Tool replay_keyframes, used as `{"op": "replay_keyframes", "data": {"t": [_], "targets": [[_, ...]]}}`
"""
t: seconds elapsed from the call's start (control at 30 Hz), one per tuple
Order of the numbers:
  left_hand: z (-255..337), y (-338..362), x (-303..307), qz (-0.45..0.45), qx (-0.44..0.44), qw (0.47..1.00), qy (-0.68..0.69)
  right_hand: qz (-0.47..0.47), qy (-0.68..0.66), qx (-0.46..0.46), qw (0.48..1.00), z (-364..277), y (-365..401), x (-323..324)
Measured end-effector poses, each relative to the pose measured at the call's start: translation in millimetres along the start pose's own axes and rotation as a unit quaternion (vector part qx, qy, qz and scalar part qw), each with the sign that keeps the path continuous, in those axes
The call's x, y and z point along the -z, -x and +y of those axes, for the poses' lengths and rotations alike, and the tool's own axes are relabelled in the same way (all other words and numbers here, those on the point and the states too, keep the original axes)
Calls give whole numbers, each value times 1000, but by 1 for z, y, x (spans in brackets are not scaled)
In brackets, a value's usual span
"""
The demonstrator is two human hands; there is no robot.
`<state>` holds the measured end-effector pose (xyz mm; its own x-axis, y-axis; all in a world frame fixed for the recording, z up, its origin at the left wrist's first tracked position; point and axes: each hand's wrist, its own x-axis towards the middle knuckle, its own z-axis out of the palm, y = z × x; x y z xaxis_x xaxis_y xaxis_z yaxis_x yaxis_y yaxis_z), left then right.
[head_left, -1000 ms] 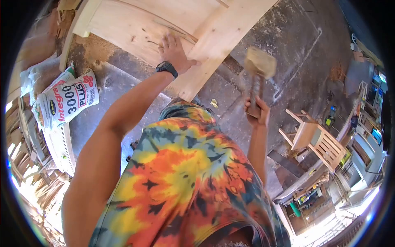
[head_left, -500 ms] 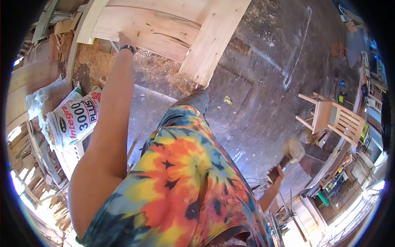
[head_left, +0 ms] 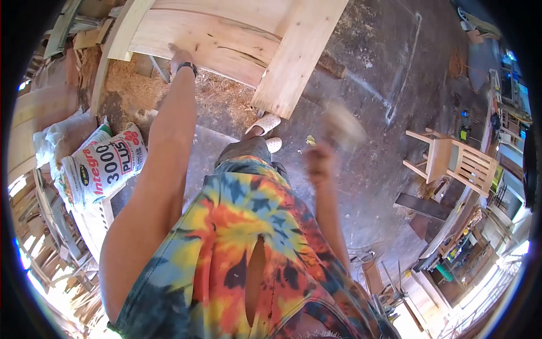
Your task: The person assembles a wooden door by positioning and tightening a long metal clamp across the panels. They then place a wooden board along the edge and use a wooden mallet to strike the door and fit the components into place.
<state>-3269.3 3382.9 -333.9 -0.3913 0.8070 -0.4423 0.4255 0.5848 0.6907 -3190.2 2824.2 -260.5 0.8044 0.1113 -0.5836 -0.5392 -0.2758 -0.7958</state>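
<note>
**Head view: left hand on panel, right hand with mallet**

Left hand (head_left: pixel 179 55): arm stretched out full, palm set against the lower edge of the wooden panel (head_left: pixel 209 39). I cannot tell whether the fingers curl round the edge or lie flat. A dark wristwatch (head_left: pixel 187 68) sits just behind the hand.

Right hand (head_left: pixel 319 162): raised in front of my chest, well apart from the panel, smeared by blur. It reads as clenched round a handle. The pale head of the mallet (head_left: pixel 342 125) shows as a blurred patch just above the fist.

Between the hands: a broad plank (head_left: pixel 298 56) slants down from the panel, its lower end just beside my pale slippers (head_left: pixel 265 122).

Below the left hand: sawdust (head_left: pixel 141 90) heaped on the floor (head_left: pixel 361 85).

Outward of the left forearm: a printed sack (head_left: pixel 104 165) lying on its side.

Outward of the right hand, well apart: a bare wooden chair (head_left: pixel 454 161) standing on the floor.
</note>
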Motion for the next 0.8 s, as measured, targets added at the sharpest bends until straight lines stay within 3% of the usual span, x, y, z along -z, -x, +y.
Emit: {"op": "replay_keyframes", "data": {"t": [0.07, 0.1, 0.17, 0.27, 0.37, 0.43, 0.5, 0.57, 0.6, 0.63, 0.7, 0.73, 0.8], "targets": [[0, -4, -1, -2, 2, 1000, -4, -174, -164, -239, 941, -14, 19, -21], [3, -3, -3, -4, 3, 1000, -1, -195, -182, -334, 904, -31, 32, -20], [-2, -8, -1, -6, 16, 1000, -6, -176, -8, -227, 958, -40, 57, 17], [0, -11, 0, -10, 32, 999, -16, -111, -66, -298, 946, -51, 73, 92], [-1, -13, 3, -21, 41, 998, -48, 31, -70, -294, 953, -57, 71, 184], [-16, -35, -9, -24, -1, 996, -86, 110, -138, -198, 964, -45, 48, 249], [-39, -79, -28, -25, -90, 981, -171, 191, -218, -94, 953, -55, 14, 262], [-47, -95, -33, -42, -150, 949, -273, 289, -294, -81, 908, -38, -49, 254], [-46, -96, -33, -50, -169, 928, -328, 133, -299, -122, 937, -33, -62, 231], [-59, -113, -40, -50, -212, 910, -354, 144, -214, -97, 961, 21, -101, 205], [-79, -135, -49, -44, -250, 892, -375, 93, -51, -5, 994, -29, -42, 38], [-86, -141, -49, 26, -339, 797, -500, 43, -66, -27, 997, -49, -23, 1], [-81, -134, -44, 89, -422, 661, -614, -48, -97, -112, 988, -84, 7, -5]]}}
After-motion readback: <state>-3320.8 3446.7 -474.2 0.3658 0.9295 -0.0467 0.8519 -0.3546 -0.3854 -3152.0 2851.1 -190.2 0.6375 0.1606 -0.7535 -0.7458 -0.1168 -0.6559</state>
